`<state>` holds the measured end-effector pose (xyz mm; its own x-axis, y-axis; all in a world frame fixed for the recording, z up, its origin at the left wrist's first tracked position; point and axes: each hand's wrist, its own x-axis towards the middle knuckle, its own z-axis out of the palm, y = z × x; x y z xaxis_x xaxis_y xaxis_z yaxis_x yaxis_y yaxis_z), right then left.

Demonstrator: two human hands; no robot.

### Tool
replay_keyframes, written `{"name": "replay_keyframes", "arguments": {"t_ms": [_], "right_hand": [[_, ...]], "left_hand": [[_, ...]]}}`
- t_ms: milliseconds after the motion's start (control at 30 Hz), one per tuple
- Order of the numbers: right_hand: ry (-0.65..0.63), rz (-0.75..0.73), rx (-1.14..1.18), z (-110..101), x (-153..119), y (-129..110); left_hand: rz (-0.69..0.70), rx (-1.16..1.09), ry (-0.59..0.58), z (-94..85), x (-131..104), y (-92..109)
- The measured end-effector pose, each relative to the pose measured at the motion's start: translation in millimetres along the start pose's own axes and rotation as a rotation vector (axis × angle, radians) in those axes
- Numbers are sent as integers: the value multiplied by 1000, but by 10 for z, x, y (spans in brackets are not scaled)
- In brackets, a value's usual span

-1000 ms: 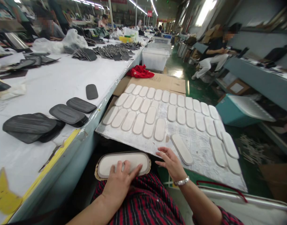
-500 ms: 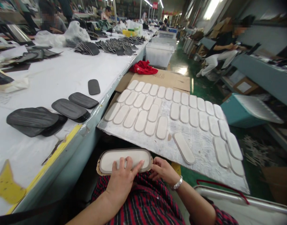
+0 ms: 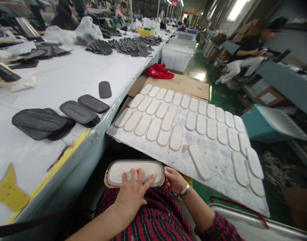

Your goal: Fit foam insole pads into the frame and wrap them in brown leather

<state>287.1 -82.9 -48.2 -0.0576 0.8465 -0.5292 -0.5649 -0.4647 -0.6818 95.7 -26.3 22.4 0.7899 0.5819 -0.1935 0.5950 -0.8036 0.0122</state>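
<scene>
A long oval piece (image 3: 115,172), white with a grey rim and a ragged tan edge, lies across my lap. My left hand (image 3: 134,184) rests on its white face with fingers spread, pressing near the middle. At the piece's right end, my right hand (image 3: 175,180) pinches the edge between thumb and fingers. Just beyond, a silvery board (image 3: 148,151) carries rows of similar white oval pieces (image 3: 176,138). One of these pieces (image 3: 200,162) lies at a slant near the board's front edge.
On the white table (image 3: 75,73) at left are dark oval pieces (image 3: 40,122) in stacks and a yellow shape (image 3: 10,190). A red cloth (image 3: 158,71) sits on cardboard (image 3: 188,85). A teal bin (image 3: 266,124) stands at right; a person (image 3: 251,55) sits behind it.
The view has shifted slightly, moving the table and board in the picture. My left hand stays spread on the oval piece, and my right hand still pinches its right end.
</scene>
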Motion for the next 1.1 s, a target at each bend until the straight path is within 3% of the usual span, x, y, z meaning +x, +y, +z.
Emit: {"name": "replay_keyframes", "arguments": {"t_ms": [100,200,300,367,400,467,500,567,633,733,900,1033,1100], "right_hand": [[47,-9,-92,68,-8,-69],[122,29,-332,113,-75,-185],[136,67,-476,113,-117,-266],[126,83,-496,105,-117,-290],[116,90,-493,104,-113,-294],[94,100,-469,110,-106,-296],[83,106,-451,113,-104,-296],[66,123,-424,116,-98,-298],[55,151,-403,106,-88,-306],[45,183,-372,77,-63,-327],[49,203,-373,112,-57,-353],[134,134,-586,191,-78,-357],[188,12,-776,184,-87,-370]], "left_hand": [[-16,-26,6,15,12,40],[-26,-123,-28,-58,-21,41],[16,-446,-15,-165,-170,-195],[-56,-809,134,-161,-339,-513],[-174,-1007,267,-116,-428,-697],[-574,-1354,621,59,-563,-1044],[-696,-1551,690,176,-597,-1178],[-737,-1921,511,415,-590,-1328],[-665,-2075,317,596,-516,-1328],[-573,-2122,209,690,-388,-1215],[-465,-2073,37,539,-317,-1251],[-405,-1567,-5,378,-327,-1470],[-367,-1252,27,294,-316,-1531]]}}
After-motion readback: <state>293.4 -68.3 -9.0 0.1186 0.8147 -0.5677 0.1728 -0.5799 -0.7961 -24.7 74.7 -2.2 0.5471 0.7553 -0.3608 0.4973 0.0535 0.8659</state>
